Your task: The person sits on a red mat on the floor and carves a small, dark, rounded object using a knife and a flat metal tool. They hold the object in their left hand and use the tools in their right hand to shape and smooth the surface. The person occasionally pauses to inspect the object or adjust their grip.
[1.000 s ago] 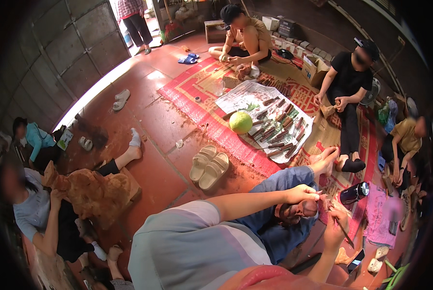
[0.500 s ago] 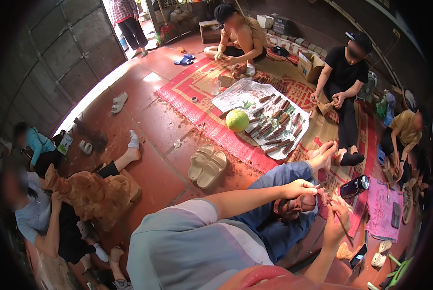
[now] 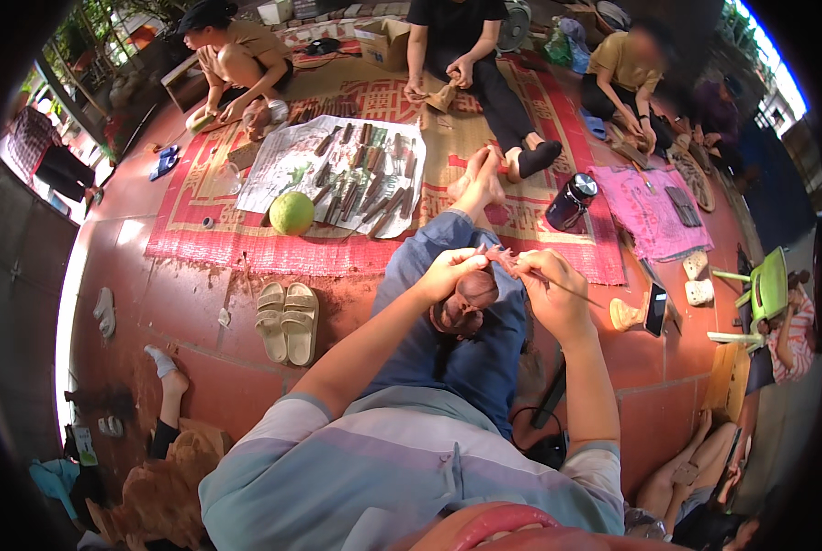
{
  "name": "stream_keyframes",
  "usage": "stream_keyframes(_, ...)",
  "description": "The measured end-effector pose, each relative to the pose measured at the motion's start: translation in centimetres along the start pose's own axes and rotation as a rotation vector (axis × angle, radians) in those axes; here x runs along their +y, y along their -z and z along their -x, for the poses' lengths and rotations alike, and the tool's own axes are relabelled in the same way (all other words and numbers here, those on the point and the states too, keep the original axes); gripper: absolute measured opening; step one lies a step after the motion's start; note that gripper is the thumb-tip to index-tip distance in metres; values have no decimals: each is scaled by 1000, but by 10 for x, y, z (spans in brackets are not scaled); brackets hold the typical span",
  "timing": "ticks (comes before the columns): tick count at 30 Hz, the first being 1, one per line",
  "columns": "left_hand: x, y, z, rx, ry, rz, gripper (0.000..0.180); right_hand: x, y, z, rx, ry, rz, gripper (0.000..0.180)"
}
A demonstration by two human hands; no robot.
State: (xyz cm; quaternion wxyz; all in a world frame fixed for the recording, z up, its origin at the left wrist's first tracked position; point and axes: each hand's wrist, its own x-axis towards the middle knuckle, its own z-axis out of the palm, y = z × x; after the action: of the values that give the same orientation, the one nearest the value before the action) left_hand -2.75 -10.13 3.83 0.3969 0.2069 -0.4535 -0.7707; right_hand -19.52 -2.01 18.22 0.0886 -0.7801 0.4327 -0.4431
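Note:
Above my lap, my left hand [image 3: 454, 272] pinches a small pinkish carved piece [image 3: 500, 258] with jagged edges; its exact kind is too small to make out. Close on its right, my right hand [image 3: 555, 286] is closed round a thin dark stick-like tool [image 3: 587, 299], whose rear end sticks out past the hand. The tool's tip seems to meet the small piece, though fingers partly cover the contact. Beneath my left hand, a rounded reddish-brown wood carving [image 3: 475, 290] rests on my blue trousers [image 3: 411, 275], partly hidden by that hand.
Beige sandals [image 3: 286, 321] lie on the tiles at left. Ahead, a green round fruit [image 3: 292, 213] sits by a paper sheet [image 3: 266, 174] spread with several carving tools. A black flask [image 3: 572, 200], pink cloth [image 3: 645, 230] and phone [image 3: 655, 309] are at right. Other people sit around the mat.
The head view has swung round, so my lap now appears central and upright. Both hands still meet at the small pinkish piece above my lap.

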Motion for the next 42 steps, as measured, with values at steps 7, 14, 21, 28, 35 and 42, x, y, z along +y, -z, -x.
stream_keyframes(7,2,1,5,-8,1,5,20,-1,3,-3,42,-78,-99,11)
stream_keyframes(14,6,-2,5,9,-27,-43,18,6,5,-4,2,-146,-112,10)
stream_keyframes(21,5,-1,5,14,-29,-55,19,10,0,-2,-38,-129,-15,12)
stream_keyframes(28,10,-4,6,-3,-10,-18,20,8,-2,-2,-10,-110,-23,11)
stream_keyframes(35,4,1,5,-26,12,14,21,3,0,-2,0,-199,-77,11)
stream_keyframes(42,4,2,5,-24,-1,-4,21,-4,1,-11,7,-90,83,13)
